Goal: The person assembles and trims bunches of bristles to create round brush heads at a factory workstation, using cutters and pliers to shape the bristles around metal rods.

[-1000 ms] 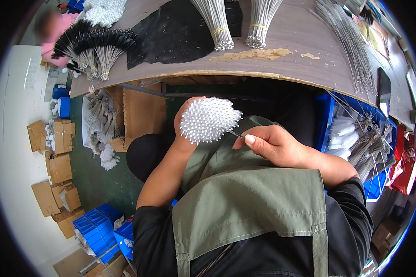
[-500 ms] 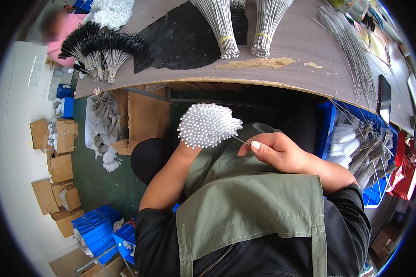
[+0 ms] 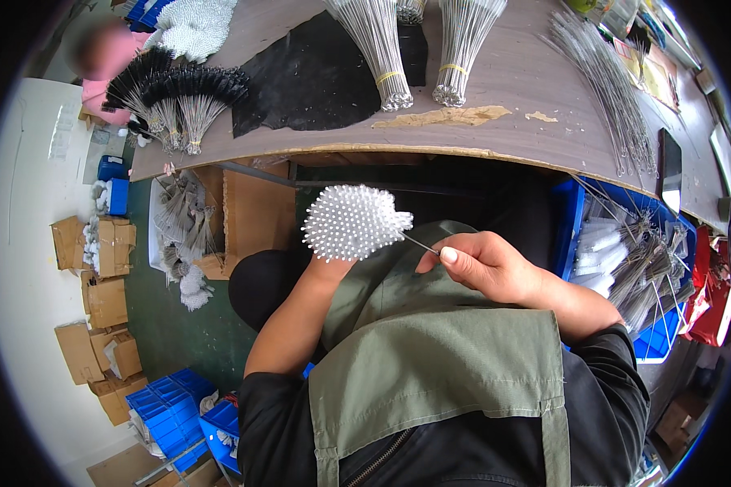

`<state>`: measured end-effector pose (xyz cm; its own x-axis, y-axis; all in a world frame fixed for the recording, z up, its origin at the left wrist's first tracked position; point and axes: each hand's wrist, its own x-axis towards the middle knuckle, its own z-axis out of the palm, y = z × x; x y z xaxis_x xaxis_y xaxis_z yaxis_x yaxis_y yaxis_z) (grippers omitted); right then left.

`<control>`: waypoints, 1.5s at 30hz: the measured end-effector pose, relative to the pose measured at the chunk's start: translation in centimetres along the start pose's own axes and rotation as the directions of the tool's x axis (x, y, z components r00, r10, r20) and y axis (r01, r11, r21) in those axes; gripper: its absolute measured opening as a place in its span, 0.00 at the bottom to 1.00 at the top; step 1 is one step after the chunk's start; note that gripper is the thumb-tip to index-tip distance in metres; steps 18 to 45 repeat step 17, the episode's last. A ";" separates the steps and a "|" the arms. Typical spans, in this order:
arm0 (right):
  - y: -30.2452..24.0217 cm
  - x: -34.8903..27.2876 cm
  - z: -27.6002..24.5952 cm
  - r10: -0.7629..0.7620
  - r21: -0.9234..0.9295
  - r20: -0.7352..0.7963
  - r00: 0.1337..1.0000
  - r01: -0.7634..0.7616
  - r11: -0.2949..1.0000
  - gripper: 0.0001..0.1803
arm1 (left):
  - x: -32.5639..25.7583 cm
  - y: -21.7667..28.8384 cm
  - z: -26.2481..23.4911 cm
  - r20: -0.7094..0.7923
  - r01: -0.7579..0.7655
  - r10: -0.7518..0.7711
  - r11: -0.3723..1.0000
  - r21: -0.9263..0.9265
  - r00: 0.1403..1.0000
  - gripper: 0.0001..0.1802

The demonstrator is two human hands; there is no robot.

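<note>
My left hand (image 3: 351, 222) is covered by a white glove with raised white dots and is closed like a fist. Out of its right side comes a thin metal wire rod (image 3: 419, 243). Whatever lies inside the gloved fist is hidden. My bare right hand (image 3: 489, 264) pinches the other end of the rod between thumb and fingers. Both hands are above my lap, over the green apron (image 3: 439, 349) and just in front of the table edge.
On the table (image 3: 512, 138) lie bundles of looped wires (image 3: 456, 57), black-bristled brushes (image 3: 191, 89), a black sheet (image 3: 309, 73) and loose wires (image 3: 605, 89). A blue crate (image 3: 573, 223) stands right, a cardboard box (image 3: 256, 211) below. A person in pink (image 3: 97, 93) is at far left.
The gloved left hand and the rod have shifted slightly left. My right hand keeps its pinch almost in place. The whole view has moved a little.
</note>
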<state>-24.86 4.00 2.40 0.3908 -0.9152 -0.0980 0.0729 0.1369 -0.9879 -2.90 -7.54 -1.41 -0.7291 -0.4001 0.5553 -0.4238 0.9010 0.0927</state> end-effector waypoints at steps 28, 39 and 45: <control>-6.9 0.2 -3.4 0.186 -0.884 0.020 0.982 -0.070 0.462 0.16 | -1.1 -0.5 -0.9 0.145 0.271 -0.229 0.829 -0.490 0.962 0.13; -6.9 0.2 -3.4 0.186 -0.884 0.020 0.982 -0.070 0.462 0.16 | -1.1 -0.5 -0.9 0.145 0.271 -0.229 0.829 -0.490 0.962 0.13; -6.9 0.2 -3.4 0.186 -0.884 0.020 0.982 -0.070 0.462 0.16 | -1.1 -0.5 -0.9 0.145 0.271 -0.229 0.829 -0.490 0.962 0.13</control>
